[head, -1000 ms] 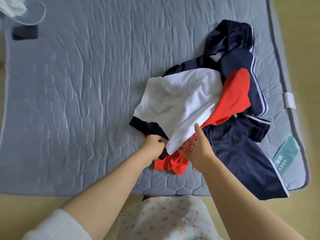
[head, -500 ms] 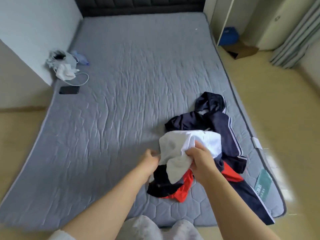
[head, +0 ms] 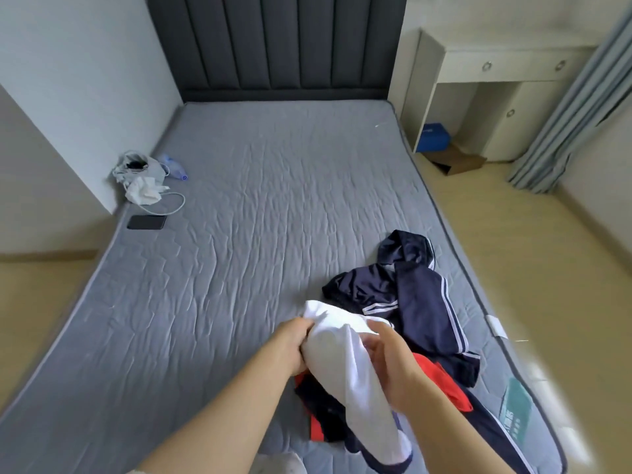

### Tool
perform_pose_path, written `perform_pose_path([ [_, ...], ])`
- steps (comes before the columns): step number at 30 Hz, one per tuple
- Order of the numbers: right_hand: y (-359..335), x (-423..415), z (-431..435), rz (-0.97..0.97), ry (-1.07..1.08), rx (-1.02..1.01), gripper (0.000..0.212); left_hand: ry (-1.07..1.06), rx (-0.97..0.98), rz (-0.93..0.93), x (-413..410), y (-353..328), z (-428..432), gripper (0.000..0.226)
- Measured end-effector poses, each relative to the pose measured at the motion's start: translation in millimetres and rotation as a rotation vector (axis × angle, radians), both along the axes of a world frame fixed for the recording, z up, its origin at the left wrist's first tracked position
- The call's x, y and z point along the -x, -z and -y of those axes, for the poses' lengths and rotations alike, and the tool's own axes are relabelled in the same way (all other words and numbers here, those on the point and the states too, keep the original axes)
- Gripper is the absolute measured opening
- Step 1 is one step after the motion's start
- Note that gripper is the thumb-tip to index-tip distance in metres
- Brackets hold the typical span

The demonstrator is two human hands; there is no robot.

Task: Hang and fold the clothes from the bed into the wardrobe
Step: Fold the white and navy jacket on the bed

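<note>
Since half a second ago the white garment (head: 345,367) has been raised further off the pile and bunched more tightly between the hands. The view has also been tilted up, so that the headboard (head: 277,46) is now taken in.

The garment is gripped by the left hand (head: 294,340) at its left edge, with the fingers curled into the cloth. On the other side it is held by the right hand (head: 393,364), whose fingers are closed round a fold. Its lower part hangs down towards the near edge of the bed (head: 239,234), with a dark hem trailing below.

The rest of the pile is left on the mattress near the right side. A navy jacket (head: 420,302) with white stripes lies just beyond the hands, and a red garment (head: 441,381) is partly covered beneath them. A phone (head: 146,222) and a white cable (head: 172,203) are seen well apart, by the far left edge.

The step in hand is judged to be the picking out of one item for folding or hanging. Next, the garment would need to be pulled free of the dark and red cloth under it, shaken out, and its shoulders or hem found. No wardrobe can be identified for certain; only a white cabinet (head: 496,73) is seen at the right.
</note>
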State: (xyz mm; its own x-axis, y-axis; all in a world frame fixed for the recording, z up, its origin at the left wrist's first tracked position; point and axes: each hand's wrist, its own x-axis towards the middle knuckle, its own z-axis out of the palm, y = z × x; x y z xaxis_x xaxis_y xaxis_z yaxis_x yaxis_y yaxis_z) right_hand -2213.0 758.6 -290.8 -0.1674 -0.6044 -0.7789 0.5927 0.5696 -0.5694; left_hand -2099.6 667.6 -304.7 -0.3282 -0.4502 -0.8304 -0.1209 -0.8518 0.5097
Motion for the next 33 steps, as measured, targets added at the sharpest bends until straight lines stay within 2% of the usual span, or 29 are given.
perform_pose_path([
  [2, 8.5, 3.8, -8.2, 0.088, 0.182, -0.026, 0.043, 0.024, 0.174, -0.009, -1.5, -8.9, 1.3, 0.013],
  [4, 9.6, 8.0, -10.9, 0.120, 0.281, -0.031, 0.042, 0.126, 0.302, -0.019, -1.2, -24.7, 2.9, 0.019],
  [6, 7.1, 10.2, -4.7, 0.198, 0.307, 0.000, 0.037, 0.272, 0.350, -0.082, -3.7, -37.1, 2.8, 0.023],
  [8, 5.7, 9.2, 3.8, 0.254, 0.246, 0.032, 0.028, 0.433, 0.363, -0.131, -7.4, -50.8, 0.6, 0.027],
  [11, 15.6, 6.7, 11.8, 0.105, 0.172, -0.069, 0.010, 0.652, 0.384, -0.105, -16.9, -60.9, -2.0, 0.024],
  [14, 12.7, 9.6, 14.3, -0.170, 0.238, -0.007, 0.018, 0.791, 0.293, -0.072, -28.4, -60.3, -2.2, 0.013],
  [16, 1.1, 11.9, 16.1, -0.266, 0.263, 0.102, 0.016, 0.681, 0.280, 0.033, -31.4, -56.5, -1.3, 0.026],
  [18, -16.2, 13.6, 19.9, -0.284, 0.251, 0.209, 0.019, 0.341, 0.334, 0.183, -29.0, -51.9, 3.0, 0.035],
  [19, -25.5, 14.0, 22.2, -0.292, 0.233, 0.254, 0.021, 0.179, 0.360, 0.221, -27.3, -50.2, 5.6, 0.035],
  [21, -47.1, 14.1, 24.0, -0.290, 0.191, 0.348, 0.024, 0.040, 0.322, 0.195, -24.6, -51.9, 12.0, 0.041],
  [22, -58.1, 13.8, 24.5, -0.278, 0.160, 0.407, 0.026, 0.030, 0.247, 0.067, -23.8, -54.6, 14.9, 0.048],
  [24, -74.8, 13.7, 24.4, -0.202, 0.080, 0.509, 0.029, 0.014, 0.034, -0.319, -22.3, -60.3, 21.0, 0.060],
  [25, -78.7, 15.0, 23.6, -0.135, 0.054, 0.524, 0.028, -0.009, -0.025, -0.438, -22.8, -64.5, 22.7, 0.062],
  [26, -81.4, 15.4, 21.2, -0.075, 0.028, 0.515, 0.024, -0.032, -0.038, -0.477, -23.2, -67.0, 23.8, 0.057],
  [29, -75.4, 19.6, 12.5, 0.048, -0.065, 0.551, 0.025, -0.009, 0.075, -0.349, -17.9, -67.8, 23.4, 0.013],
  [30, -70.2, 19.4, 10.1, 0.084, -0.056, 0.543, 0.022, -0.003, 0.107, -0.322, -16.6, -67.0, 22.7, 0.005],
  [33, -51.0, 21.6, 5.8, 0.120, 0.059, 0.447, 0.036, 0.023, 0.288, -0.273, -15.9, -62.1, 24.8, 0.022],
])
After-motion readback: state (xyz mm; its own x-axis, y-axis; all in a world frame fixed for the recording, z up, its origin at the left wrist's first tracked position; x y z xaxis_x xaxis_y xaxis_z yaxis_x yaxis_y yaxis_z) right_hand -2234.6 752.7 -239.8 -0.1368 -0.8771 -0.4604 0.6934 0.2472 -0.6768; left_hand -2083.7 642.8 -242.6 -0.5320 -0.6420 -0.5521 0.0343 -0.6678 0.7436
